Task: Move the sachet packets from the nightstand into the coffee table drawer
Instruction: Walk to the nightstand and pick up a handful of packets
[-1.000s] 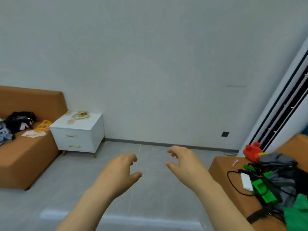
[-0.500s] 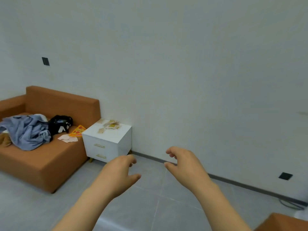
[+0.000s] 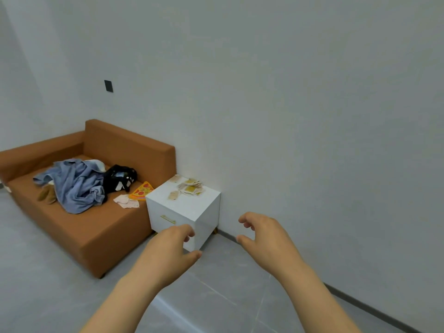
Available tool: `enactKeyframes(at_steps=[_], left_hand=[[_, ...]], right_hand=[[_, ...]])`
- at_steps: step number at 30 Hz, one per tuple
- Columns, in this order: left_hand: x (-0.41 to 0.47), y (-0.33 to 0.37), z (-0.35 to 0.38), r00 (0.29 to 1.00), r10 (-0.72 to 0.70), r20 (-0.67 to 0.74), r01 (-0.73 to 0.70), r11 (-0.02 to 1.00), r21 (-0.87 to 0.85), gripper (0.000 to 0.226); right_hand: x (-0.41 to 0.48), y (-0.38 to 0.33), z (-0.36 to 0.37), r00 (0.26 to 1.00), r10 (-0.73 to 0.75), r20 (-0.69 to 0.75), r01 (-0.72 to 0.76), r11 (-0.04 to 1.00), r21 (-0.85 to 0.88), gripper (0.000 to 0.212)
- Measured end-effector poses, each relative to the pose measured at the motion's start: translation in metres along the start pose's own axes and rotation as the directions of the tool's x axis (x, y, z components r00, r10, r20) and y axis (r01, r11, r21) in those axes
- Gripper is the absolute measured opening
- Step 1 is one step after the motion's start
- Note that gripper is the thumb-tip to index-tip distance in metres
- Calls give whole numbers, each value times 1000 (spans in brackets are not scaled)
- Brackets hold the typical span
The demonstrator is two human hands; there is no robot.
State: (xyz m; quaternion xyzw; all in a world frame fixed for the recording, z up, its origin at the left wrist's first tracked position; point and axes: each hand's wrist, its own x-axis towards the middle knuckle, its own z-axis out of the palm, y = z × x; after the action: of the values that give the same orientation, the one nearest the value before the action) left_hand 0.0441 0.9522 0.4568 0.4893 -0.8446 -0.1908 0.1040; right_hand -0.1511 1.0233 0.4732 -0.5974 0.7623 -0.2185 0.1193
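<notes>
We note an orange sofa [image 3: 101, 229] against the grey wall, carrying a crumpled blue garment [image 3: 77, 186], a black item [image 3: 120, 180], a pizza-slice-shaped piece [image 3: 141, 190] and a pale cloth [image 3: 126, 201]; a dark wall plate [image 3: 108, 86] sits above it. The white nightstand [image 3: 192, 205] stands just beside the sofa's end, in the corner against the wall, with a gold drawer handle [image 3: 168, 219] on its front. Our left hand [image 3: 168, 253] overlaps the nightstand's lower front in view; our right hand [image 3: 266, 239] hangs to its right. Both have loosely curled fingers and hold nothing. The sachet packets [image 3: 189, 188] lie on the nightstand's top toward the wall — small flat squares, beige and yellow-green, overlapping in a loose heap, with two lying apart.
</notes>
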Motion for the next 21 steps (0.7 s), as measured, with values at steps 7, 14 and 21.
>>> enactKeyframes(at_steps=[7, 14, 21], left_hand=[[105, -64, -13, 999, -40, -6, 40, 999, -10, 43], [215, -148, -51, 1000, -16, 9, 16, 999, 39, 42], [299, -209, -60, 997, -35, 62, 33, 999, 21, 42]], right_hand=[[124, -16, 33, 999, -24, 22, 24, 1000, -2, 43], [246, -56, 77, 999, 15, 45, -15, 1000, 10, 40], [335, -69, 113, 992, 85, 90, -90, 995, 53, 40]])
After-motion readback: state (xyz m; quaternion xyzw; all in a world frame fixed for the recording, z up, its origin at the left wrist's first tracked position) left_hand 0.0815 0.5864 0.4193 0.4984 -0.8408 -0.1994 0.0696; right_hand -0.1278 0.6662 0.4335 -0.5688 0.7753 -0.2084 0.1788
